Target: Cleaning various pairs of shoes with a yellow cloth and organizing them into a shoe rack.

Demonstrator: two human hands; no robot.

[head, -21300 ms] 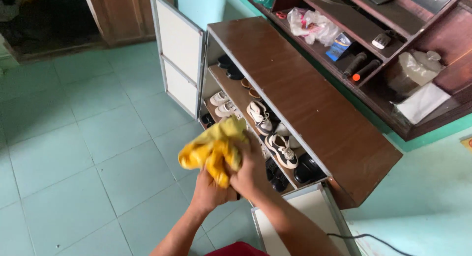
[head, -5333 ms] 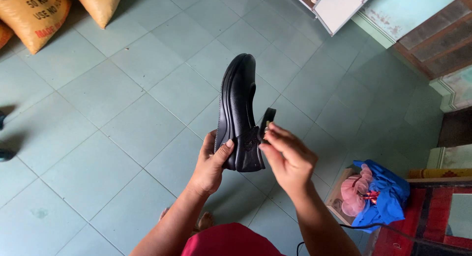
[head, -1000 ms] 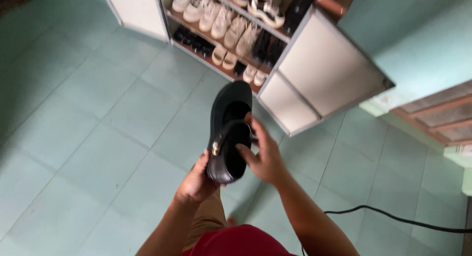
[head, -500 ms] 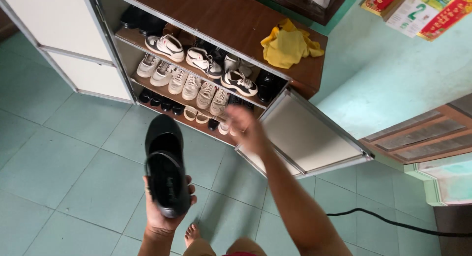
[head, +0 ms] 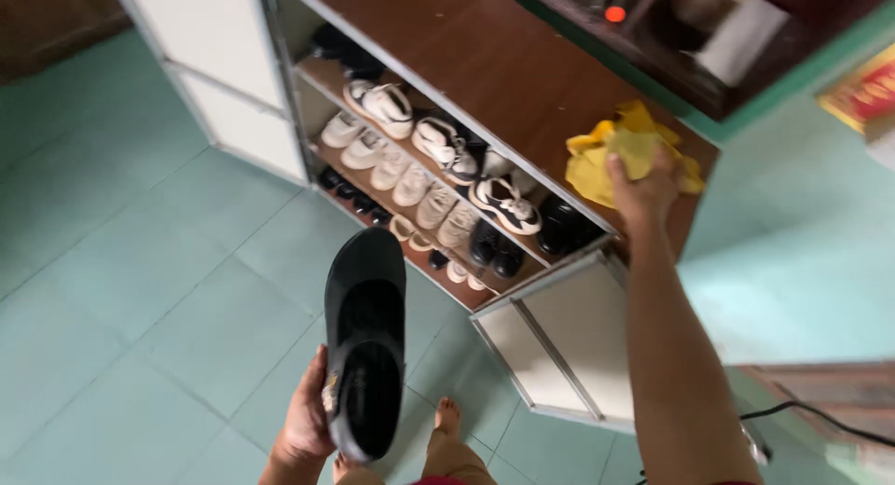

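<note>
Since half a second ago, the right hand [head: 643, 191] has been carried from mid-air onto the yellow cloth [head: 626, 159] on the cabinet top [head: 485, 70].

A black shoe [head: 365, 350] is held toe-up by the left hand [head: 306, 424], fingers wrapped round its heel end, low and well apart from the right hand. The cloth is covered by the right hand, fingers curled onto it; whether it is gripped cannot be told. Below that hand, shelves of pale shoes [head: 410, 177] are seen behind an open door [head: 559, 341]. The black shoe is judged not yet put away, the cloth not yet lifted.
</note>
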